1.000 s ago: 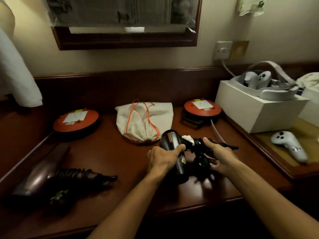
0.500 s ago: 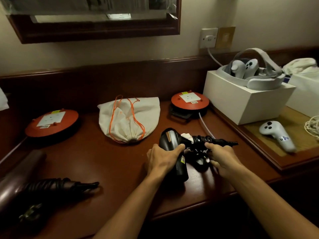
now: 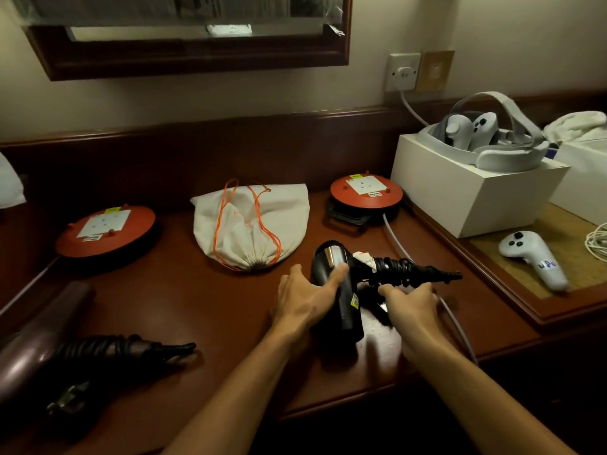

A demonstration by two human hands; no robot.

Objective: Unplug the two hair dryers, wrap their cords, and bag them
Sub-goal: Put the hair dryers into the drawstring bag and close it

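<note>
wood desk (image 3: 230, 307), black dryer (image 3: 341, 290), cord wrapped

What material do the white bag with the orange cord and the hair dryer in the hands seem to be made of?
The drawstring bag looks like matte woven cloth, perhaps cotton: it is creased and gathers into folds at its mouth. The black hair dryer looks like smooth hard plastic with a slight sheen; a band near its rear reflects light like metal, though it may be only a coating.
</note>
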